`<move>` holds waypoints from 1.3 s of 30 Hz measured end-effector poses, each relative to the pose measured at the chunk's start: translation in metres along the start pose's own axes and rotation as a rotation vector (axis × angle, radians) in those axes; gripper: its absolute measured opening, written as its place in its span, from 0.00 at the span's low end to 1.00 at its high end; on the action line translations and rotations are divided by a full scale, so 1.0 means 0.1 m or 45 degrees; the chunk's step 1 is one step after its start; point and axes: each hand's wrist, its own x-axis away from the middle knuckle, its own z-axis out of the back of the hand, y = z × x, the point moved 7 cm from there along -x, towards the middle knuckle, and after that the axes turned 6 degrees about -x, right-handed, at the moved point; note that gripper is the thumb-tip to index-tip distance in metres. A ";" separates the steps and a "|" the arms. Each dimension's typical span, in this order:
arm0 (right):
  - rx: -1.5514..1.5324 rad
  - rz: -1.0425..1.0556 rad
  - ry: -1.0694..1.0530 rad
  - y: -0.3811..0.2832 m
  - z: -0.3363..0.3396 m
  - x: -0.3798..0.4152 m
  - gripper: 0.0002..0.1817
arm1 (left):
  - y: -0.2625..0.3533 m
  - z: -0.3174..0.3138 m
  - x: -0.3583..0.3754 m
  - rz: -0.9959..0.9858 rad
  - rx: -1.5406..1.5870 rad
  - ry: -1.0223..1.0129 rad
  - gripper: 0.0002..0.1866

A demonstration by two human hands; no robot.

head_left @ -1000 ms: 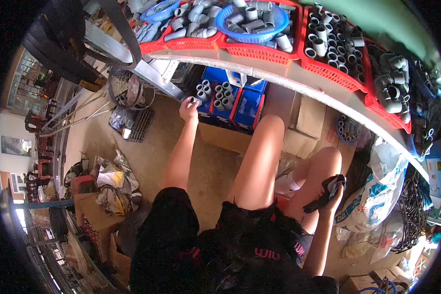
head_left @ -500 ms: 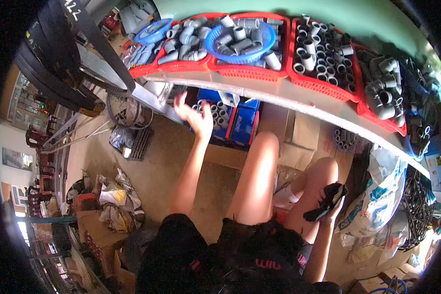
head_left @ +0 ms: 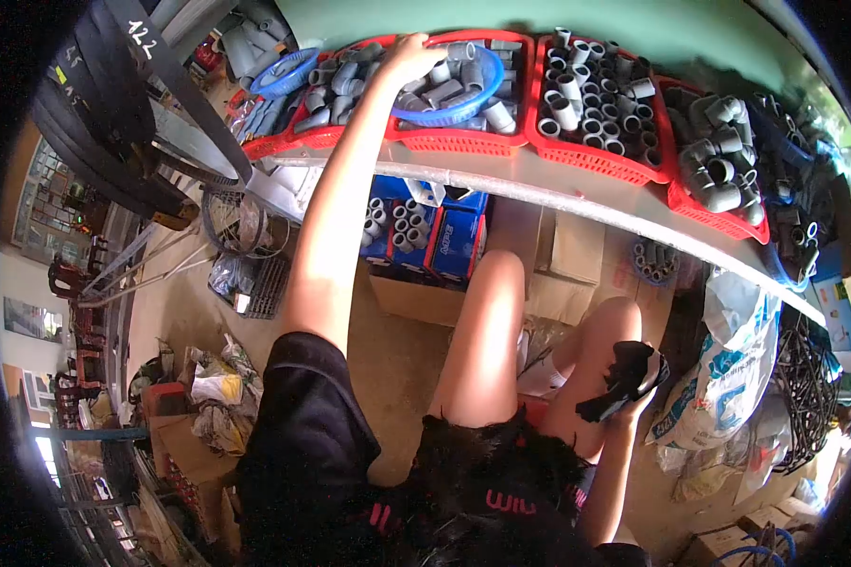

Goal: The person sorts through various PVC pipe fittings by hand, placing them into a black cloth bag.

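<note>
At the far left, the fisheye edge is swallowing the view, and a dark tyre is running out of frame. Below it, rags and bags are lying on the floor, too crumpled to identify.

Moving right, a small blue basket is sitting among grey pipe fittings in the leftmost red tray on the shelf. The left hand is reaching up over the next red tray, where a blue bowl is holding more grey fittings. The hand is resting at the bowl's left rim with its fingers bent down among the fittings; whether they are closing on one is impossible to tell, since the knuckles are hiding the tips.

Under the shelf, blue boxes are standing on the floor, one holding upright grey couplings. Cardboard boxes are sitting just beside them.

Further right, a third red tray is holding upright grey sockets, and a fourth is holding elbows.

Lower down, the right hand is resting by the knee, its fingers curling around a black cloth. A white printed sack and black coils are blurring into the right edge.
</note>
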 end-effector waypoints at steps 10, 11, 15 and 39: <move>-0.102 -0.091 -0.010 -0.02 -0.18 0.02 0.18 | 0.22 0.76 0.68 -0.109 0.326 0.404 0.13; -0.152 -0.077 -0.073 -0.04 -0.26 0.05 0.19 | 0.41 0.89 0.92 -0.105 0.469 0.424 0.14; 0.687 0.532 -0.436 -0.53 -1.12 0.40 0.20 | 1.14 0.71 2.12 0.362 1.373 0.237 0.17; 0.561 1.048 -0.714 -1.01 -1.89 1.18 0.23 | 2.32 -0.11 4.06 0.463 1.757 -0.545 0.22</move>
